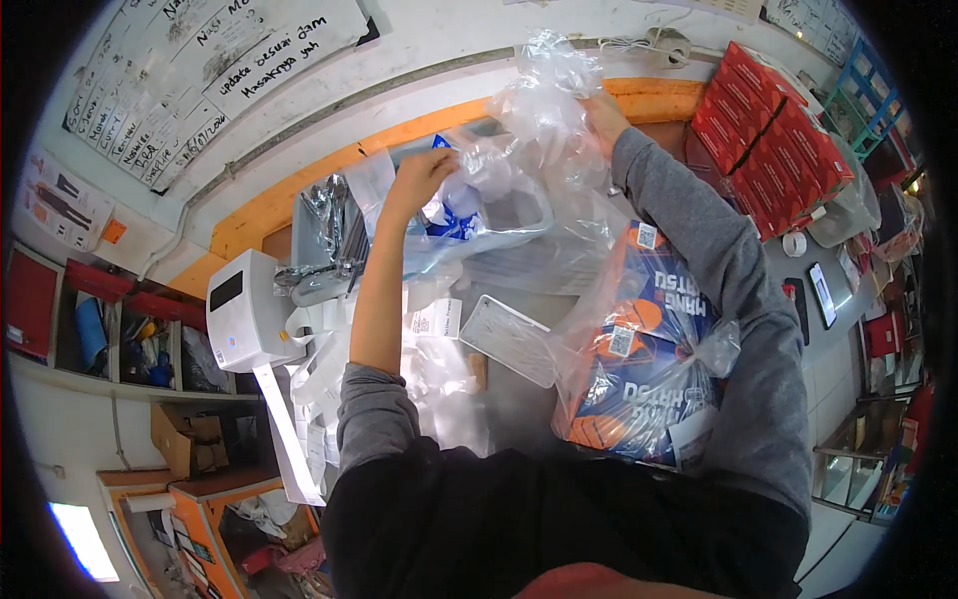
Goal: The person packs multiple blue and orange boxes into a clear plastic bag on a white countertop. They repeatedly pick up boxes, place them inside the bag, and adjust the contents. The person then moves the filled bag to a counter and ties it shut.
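My left hand (pixel 423 176) is over a grey plastic bin at the back of the counter, its fingers closed at a clear plastic bag (pixel 486 168); whether they grip it cannot be told. My right hand (pixel 605 120) is at a bunch of clear plastic bags (pixel 550 97) held up by the wall, its fingers partly hidden by the plastic. Blue-and-white packets (pixel 453 221) show in the bin below my left hand. Near my right forearm stands a knotted clear bag (pixel 718 348) with blue and orange printed boxes (pixel 651 382) inside.
A white label printer (pixel 251 307) with a trailing paper strip stands left, beside wrapped cutlery (pixel 333 217). A white tablet-like object (pixel 509 338) lies mid-counter. Stacked red boxes (pixel 778 142), a tape roll (pixel 795 243) and a phone (pixel 822 294) are at right.
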{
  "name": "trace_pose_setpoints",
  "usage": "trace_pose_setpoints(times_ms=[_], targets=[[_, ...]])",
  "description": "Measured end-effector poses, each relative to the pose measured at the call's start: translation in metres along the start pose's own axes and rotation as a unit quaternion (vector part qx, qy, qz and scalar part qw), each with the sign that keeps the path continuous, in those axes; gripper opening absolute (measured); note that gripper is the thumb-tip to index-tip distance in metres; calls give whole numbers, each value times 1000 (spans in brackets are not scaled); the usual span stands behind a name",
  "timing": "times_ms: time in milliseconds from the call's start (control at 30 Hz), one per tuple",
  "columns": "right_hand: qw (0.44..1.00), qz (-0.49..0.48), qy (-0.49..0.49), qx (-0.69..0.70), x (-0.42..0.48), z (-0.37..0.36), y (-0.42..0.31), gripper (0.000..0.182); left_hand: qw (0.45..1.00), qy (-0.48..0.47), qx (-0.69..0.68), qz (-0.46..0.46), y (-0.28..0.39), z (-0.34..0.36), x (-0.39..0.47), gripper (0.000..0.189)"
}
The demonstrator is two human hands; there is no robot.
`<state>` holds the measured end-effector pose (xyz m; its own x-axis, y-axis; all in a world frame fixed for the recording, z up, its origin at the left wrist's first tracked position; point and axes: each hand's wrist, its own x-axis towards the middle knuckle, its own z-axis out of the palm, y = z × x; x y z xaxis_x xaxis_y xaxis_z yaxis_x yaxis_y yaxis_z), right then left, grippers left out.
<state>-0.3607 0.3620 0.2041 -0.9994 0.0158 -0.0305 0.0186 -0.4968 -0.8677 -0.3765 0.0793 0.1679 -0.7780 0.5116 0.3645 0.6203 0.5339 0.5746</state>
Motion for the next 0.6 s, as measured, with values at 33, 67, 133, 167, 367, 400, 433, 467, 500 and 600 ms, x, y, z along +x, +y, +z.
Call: trace_pose_setpoints(times_ms=[33, 67, 133, 167, 367, 400, 433, 467, 500, 600], targets=[[1000, -1, -2, 16, 3, -2, 1, 22, 1000, 6, -19, -10, -1, -4, 3, 23], [1000, 0, -6, 31, 4, 0, 1, 21, 1000, 4, -6, 0, -5, -8, 4, 24], [1000, 1, 3, 24, 3, 1, 2, 22, 995, -5, -75, -63, -11, -13, 6, 24], [1000, 0, 9, 19, 2, 0, 1, 22, 990, -10, -110, -92, -10, -15, 7, 24], [999, -4, -24, 26, 10, -13, 0, 23, 930, 20, -301, -209, 4, -26, 11, 21], [999, -6, -28, 25, 11, -14, 0, 23, 924, 20, -324, -204, 4, -28, 11, 20], [999, -8, -31, 24, 12, -14, 1, 23, 916, 19, -347, -198, 4, -30, 11, 20], [999, -9, -35, 24, 12, -12, 1, 22, 909, 19, -370, -193, 3, -34, 10, 19], [998, -11, -44, 41, 11, -9, 2, 22, 906, 32, -373, -198, 0, -36, 10, 19], [997, -24, -47, 63, 11, -10, 4, 22, 894, 61, -396, -202, 2, -39, 12, 19]])
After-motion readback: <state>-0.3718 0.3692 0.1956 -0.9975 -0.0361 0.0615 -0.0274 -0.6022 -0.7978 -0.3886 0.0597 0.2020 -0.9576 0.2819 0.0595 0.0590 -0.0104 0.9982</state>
